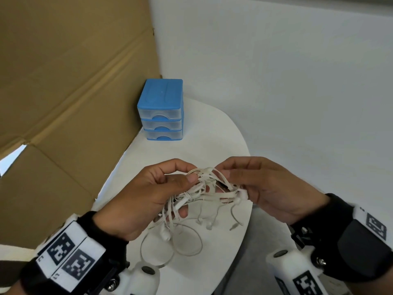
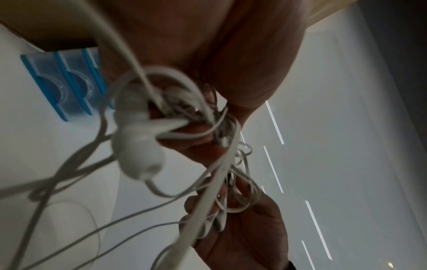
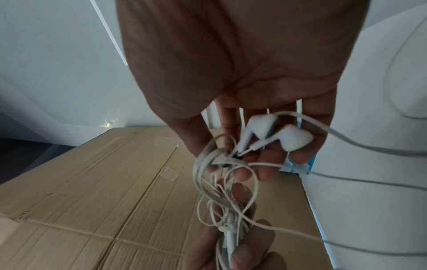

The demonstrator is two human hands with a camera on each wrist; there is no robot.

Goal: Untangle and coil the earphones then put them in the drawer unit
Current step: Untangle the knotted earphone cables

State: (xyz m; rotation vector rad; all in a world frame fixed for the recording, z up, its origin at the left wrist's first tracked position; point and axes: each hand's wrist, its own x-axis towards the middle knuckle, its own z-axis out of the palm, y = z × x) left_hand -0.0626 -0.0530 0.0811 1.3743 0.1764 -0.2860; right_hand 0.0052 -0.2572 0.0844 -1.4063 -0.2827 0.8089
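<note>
A tangled bunch of white earphones (image 1: 204, 188) hangs between both hands above the white table (image 1: 229, 133). My left hand (image 1: 185, 177) pinches the left side of the knot with thumb and forefinger, other fingers curled under the cords. My right hand (image 1: 225, 174) pinches the right side, with two earbuds (image 3: 277, 135) resting against its fingers. Loose cord loops (image 1: 187, 241) and buds dangle down onto the table. Another earbud (image 2: 138, 151) hangs blurred close to the left wrist camera. The blue drawer unit (image 1: 161, 109) stands at the table's far side, all three drawers closed.
A large brown cardboard sheet (image 1: 63, 92) leans along the left side of the table, right against the drawer unit. A white wall (image 1: 276, 71) runs behind and to the right. The table's rounded edge (image 1: 247, 150) curves close by my right hand.
</note>
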